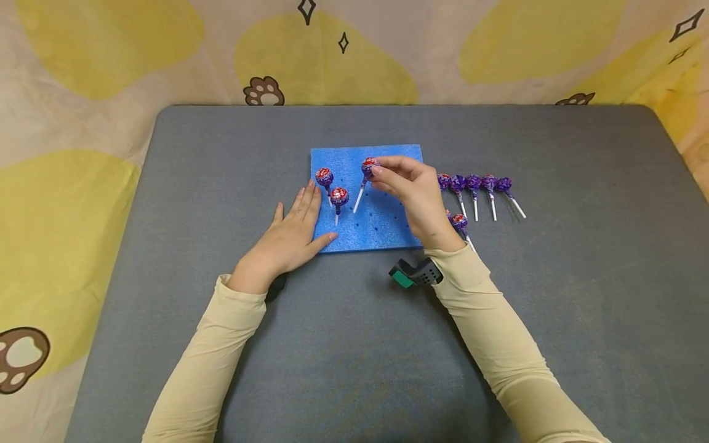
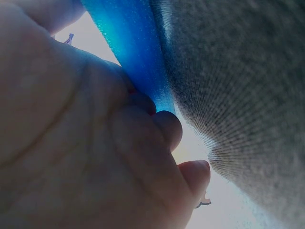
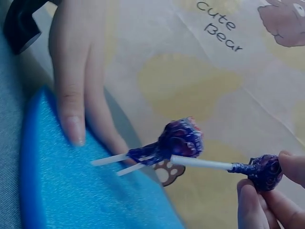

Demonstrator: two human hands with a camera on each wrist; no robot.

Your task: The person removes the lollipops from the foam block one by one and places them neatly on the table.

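My right hand [image 1: 407,187] pinches a purple-wrapped lollipop [image 1: 369,167] by its candy head. Its white stick slants down and left over the blue foam board [image 1: 382,237]; in the right wrist view the stick's tip [image 3: 177,161] hangs above the foam. Two more lollipops stand upright in the board's left part, one [image 1: 324,178] farther back and one [image 1: 340,197] nearer. With fingers straight, my left hand [image 1: 290,237] rests along the board's left edge, its thumb over the front left corner. Small dark holes dot the board's surface.
Right of the board several lollipops [image 1: 473,182] lie in a row on the grey table [image 1: 581,277], sticks toward me. Another lollipop [image 1: 459,223] lies nearer, partly behind my right wrist. A patterned yellow cloth [image 1: 332,67] hangs behind the table.
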